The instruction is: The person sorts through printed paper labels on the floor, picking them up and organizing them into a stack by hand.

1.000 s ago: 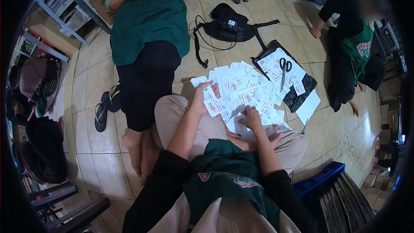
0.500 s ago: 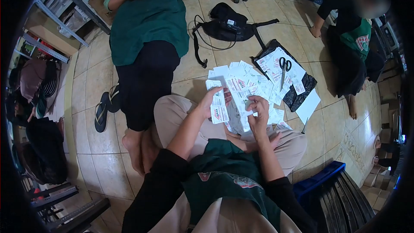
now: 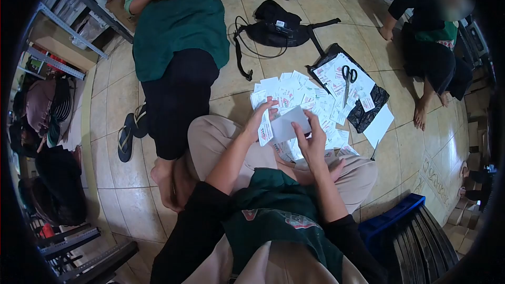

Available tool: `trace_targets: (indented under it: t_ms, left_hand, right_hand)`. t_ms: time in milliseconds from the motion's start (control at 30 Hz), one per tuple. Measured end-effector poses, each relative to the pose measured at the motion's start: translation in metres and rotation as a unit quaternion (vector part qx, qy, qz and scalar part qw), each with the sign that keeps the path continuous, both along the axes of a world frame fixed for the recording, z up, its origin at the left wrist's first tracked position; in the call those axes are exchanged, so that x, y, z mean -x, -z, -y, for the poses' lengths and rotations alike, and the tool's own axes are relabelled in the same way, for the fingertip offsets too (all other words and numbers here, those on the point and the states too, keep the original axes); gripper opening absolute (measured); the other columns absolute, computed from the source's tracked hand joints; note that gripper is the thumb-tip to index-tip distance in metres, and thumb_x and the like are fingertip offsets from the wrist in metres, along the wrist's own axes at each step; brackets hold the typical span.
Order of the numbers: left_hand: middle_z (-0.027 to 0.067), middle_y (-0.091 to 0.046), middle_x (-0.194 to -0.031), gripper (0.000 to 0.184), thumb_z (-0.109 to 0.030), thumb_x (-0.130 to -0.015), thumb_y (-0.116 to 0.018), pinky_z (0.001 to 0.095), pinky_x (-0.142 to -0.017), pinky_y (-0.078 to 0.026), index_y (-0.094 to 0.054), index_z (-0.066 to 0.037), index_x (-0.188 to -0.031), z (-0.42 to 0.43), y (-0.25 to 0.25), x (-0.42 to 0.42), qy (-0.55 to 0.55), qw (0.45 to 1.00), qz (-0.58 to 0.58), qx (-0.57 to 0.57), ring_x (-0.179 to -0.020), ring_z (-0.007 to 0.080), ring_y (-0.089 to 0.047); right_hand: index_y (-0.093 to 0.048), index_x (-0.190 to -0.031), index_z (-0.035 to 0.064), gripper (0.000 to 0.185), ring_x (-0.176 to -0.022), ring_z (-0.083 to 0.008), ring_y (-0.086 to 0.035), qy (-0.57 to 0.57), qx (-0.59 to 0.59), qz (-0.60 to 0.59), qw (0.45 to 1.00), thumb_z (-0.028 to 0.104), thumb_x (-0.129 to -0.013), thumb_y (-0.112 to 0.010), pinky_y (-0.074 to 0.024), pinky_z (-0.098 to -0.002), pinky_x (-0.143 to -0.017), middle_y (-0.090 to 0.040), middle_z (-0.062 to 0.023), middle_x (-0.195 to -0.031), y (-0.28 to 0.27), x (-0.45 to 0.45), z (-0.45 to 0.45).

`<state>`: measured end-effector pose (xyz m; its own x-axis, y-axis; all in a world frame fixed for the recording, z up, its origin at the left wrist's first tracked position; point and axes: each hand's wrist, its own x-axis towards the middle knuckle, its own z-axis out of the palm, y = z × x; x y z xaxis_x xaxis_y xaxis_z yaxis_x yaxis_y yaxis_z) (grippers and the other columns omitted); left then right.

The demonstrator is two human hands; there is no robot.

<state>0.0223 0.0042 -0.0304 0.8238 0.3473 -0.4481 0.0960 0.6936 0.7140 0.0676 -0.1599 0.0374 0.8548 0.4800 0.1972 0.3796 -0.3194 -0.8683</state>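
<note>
Pinching pale card (image 3: 285, 125) by its edge in right fingers (image 3: 314, 123).

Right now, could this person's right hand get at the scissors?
Probably yes, once free: the right hand holds a plain-faced paper, but nothing lies over the scissors, and only flat slips lie between.

1 pr scissors (image 3: 347, 82), 2 flip-flops (image 3: 125, 139) & 1 strapped blk bag (image 3: 267, 30) are seen. Dozens of printed slips (image 3: 294, 93) are seen, exact no. unclear.
</note>
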Motion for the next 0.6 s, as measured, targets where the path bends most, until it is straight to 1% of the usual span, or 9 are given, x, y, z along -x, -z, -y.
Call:
trace_targets:
  t_ms: [33,100,167,300,367,433,500,567,600]
  left_hand:
    - [0.0071,-0.055,-0.114,0.048,-0.038,-0.086,-0.055,0.0301,-0.087,-0.043,-0.049,-0.006,-0.121,0.001,0.003,0.0,0.002,1.0,0.0,0.001,-0.097,0.0176,-0.054]
    - [0.0067,-0.053,-0.116,0.05,-0.039,-0.087,-0.053,0.0304,-0.089,-0.042,-0.046,-0.008,-0.125,0.003,-0.006,0.001,0.146,0.989,0.037,-0.001,-0.101,0.0171,-0.054]
    - [0.0037,-0.052,-0.114,0.05,-0.045,-0.088,-0.051,0.0295,-0.088,-0.041,-0.044,-0.014,-0.126,0.016,-0.011,0.002,0.143,0.989,0.026,0.007,-0.103,0.0158,-0.05]
    - [0.001,-0.054,-0.098,0.059,-0.06,-0.085,-0.046,0.0252,-0.068,-0.05,-0.051,-0.012,-0.119,0.012,-0.018,0.007,0.149,0.984,0.032,0.088,-0.084,0.0104,-0.057]
    - [0.0022,-0.055,-0.093,0.066,-0.065,-0.083,-0.043,0.0252,-0.062,-0.05,-0.05,-0.01,-0.117,0.004,-0.024,0.005,0.113,0.965,0.129,0.198,-0.077,0.0096,-0.058]
    - [0.0051,-0.056,-0.094,0.073,-0.07,-0.081,-0.038,0.0274,-0.063,-0.05,-0.049,-0.007,-0.117,-0.001,-0.031,0.003,0.073,0.964,0.133,0.217,-0.076,0.013,-0.058]
    - [0.0108,-0.057,-0.097,0.089,-0.078,-0.077,-0.029,0.0319,-0.066,-0.049,-0.047,-0.001,-0.117,-0.007,-0.038,0.001,-0.005,0.958,0.14,0.251,-0.074,0.0199,-0.058]
    - [0.0148,-0.055,-0.098,0.094,-0.082,-0.073,-0.025,0.0385,-0.068,-0.048,-0.048,-0.002,-0.116,-0.019,-0.032,0.003,-0.038,0.946,0.12,0.297,-0.075,0.0255,-0.056]
    - [0.0154,-0.055,-0.098,0.093,-0.082,-0.074,-0.026,0.0388,-0.069,-0.048,-0.048,-0.002,-0.116,-0.024,-0.031,0.004,-0.053,0.947,0.144,0.284,-0.077,0.0255,-0.056]
  right_hand:
    - [-0.053,-0.11,0.0035,0.032,-0.065,-0.0225,-0.062,0.002,0.001,0.0,1.0,0.009,-0.08,-0.065,-0.0475,-0.0294,-0.055,-0.062,-0.0155,-0.085,0.0,-0.003,-0.003]
    - [-0.047,-0.118,0.006,0.042,-0.066,-0.0168,-0.061,-0.03,-0.045,-0.129,0.99,0.011,-0.08,-0.066,-0.0471,-0.0278,-0.056,-0.063,-0.0149,-0.085,0.003,-0.01,-0.011]
    - [-0.041,-0.123,0.0058,0.047,-0.07,-0.0169,-0.061,-0.052,-0.03,-0.143,0.988,0.013,-0.083,-0.064,-0.0483,-0.0276,-0.056,-0.061,-0.0156,-0.09,0.009,-0.013,-0.022]
    - [-0.032,-0.129,0.0023,0.049,-0.083,-0.0249,-0.06,-0.089,-0.184,-0.318,0.926,0.018,-0.09,-0.057,-0.0533,-0.0326,-0.064,-0.052,-0.0204,-0.103,0.014,-0.009,-0.043]
    - [-0.031,-0.131,0.0008,0.051,-0.082,-0.0247,-0.06,-0.095,-0.277,-0.506,0.811,0.025,-0.092,-0.052,-0.0527,-0.0329,-0.07,-0.053,-0.0212,-0.103,0.008,-0.013,-0.043]
    - [-0.029,-0.132,-0.0011,0.054,-0.08,-0.0227,-0.061,-0.085,-0.276,-0.476,0.831,0.03,-0.093,-0.049,-0.051,-0.0316,-0.074,-0.055,-0.0183,-0.099,0.01,-0.021,-0.039]
    - [-0.035,-0.13,0.0018,0.045,-0.081,-0.022,-0.061,-0.082,-0.217,-0.341,0.911,0.024,-0.094,-0.048,-0.0497,-0.0304,-0.074,-0.059,-0.0135,-0.096,0.025,-0.041,-0.028]
    - [-0.044,-0.124,0.0041,0.038,-0.08,-0.0196,-0.061,-0.072,-0.139,-0.224,0.962,0.015,-0.089,-0.055,-0.0488,-0.0285,-0.071,-0.061,-0.0113,-0.092,0.059,-0.073,-0.008]
    - [-0.045,-0.123,0.006,0.042,-0.08,-0.0215,-0.061,-0.067,-0.008,-0.139,0.988,0.013,-0.084,-0.06,-0.0492,-0.0308,-0.07,-0.06,-0.0113,-0.091,0.066,-0.086,0.003]
